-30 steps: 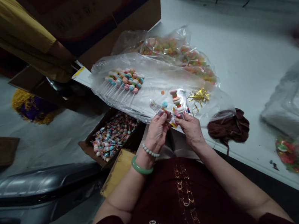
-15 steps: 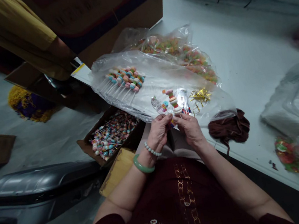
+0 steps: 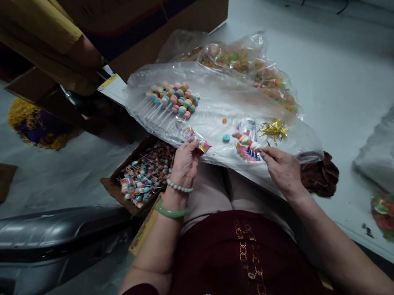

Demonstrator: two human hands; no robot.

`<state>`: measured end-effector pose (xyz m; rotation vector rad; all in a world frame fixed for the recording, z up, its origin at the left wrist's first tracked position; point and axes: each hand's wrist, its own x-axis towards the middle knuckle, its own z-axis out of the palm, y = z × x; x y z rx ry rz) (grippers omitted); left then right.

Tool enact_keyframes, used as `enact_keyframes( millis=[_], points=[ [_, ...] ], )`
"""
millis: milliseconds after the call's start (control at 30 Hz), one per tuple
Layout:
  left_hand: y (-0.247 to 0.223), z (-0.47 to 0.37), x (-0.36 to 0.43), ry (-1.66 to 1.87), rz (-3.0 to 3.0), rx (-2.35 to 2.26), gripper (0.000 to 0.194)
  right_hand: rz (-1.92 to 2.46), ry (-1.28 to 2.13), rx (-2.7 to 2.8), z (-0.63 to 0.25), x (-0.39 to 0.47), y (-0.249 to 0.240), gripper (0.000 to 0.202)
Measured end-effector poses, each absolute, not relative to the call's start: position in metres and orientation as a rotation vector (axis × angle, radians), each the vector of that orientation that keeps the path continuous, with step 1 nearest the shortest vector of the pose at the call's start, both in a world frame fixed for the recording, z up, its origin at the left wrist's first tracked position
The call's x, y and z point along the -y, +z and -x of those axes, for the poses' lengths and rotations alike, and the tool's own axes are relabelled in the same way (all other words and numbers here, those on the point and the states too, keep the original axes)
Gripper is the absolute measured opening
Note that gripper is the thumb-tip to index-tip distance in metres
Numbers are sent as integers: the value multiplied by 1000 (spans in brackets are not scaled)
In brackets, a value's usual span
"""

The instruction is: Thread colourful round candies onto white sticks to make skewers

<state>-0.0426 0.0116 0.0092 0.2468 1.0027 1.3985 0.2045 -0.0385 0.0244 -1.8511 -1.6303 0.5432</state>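
Observation:
My left hand (image 3: 186, 162) pinches a small clear wrapper with a pink and yellow print (image 3: 203, 145) over the near edge of the plastic sheet (image 3: 210, 115). To the right, my right hand (image 3: 282, 167) is closed on the stick end of a candy skewer (image 3: 246, 139) with pink, green and white pieces. Beneath that skewer lie printed wrappers (image 3: 246, 153) and a silvery packet (image 3: 247, 128). Gold twist ties (image 3: 273, 129) lie beside them. A blue candy (image 3: 226, 137) and an orange one (image 3: 224, 120) rest loose between the hands. Several candy skewers (image 3: 176, 99) lie in rows at the sheet's left.
Bags of colourful candy (image 3: 239, 60) lie behind the sheet on the white table (image 3: 322, 61). An open box of wrapped skewers (image 3: 145, 176) stands below left. A large carton (image 3: 162, 27), a brown cloth (image 3: 321, 177) and a person's yellow-clothed arm (image 3: 60, 29) are around.
My hands have moved apart. My left hand has gone left with the wrapper, and my right hand has gone right with the skewer, which now tilts leftward. The view has shifted slightly.

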Motion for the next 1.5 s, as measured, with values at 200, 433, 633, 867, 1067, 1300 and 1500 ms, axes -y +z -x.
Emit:
enact_keyframes(
  millis=[200,433,633,867,1067,1300,1500],
  points=[
    [-2,23,-44,1269,-192,-877,15,1870,-3,2066,-205,34,39,28],
    [-11,18,-61,1125,-226,-894,14,1968,-237,2360,-190,15,48,29],
    [-18,20,-64,1057,-283,-853,12,1987,-252,2537,-181,2,57,28],
    [-18,20,-63,1051,-289,-846,8,1919,-289,2611,-184,-8,63,31],
    [-21,17,-64,1061,-299,-859,11,1884,-340,2623,-186,-9,68,30],
    [-22,18,-65,1050,-330,-841,12,1890,-245,2701,-172,-19,83,27],
    [-19,18,-64,1036,-364,-866,14,1849,-140,2646,-170,-19,84,25]
  ],
)
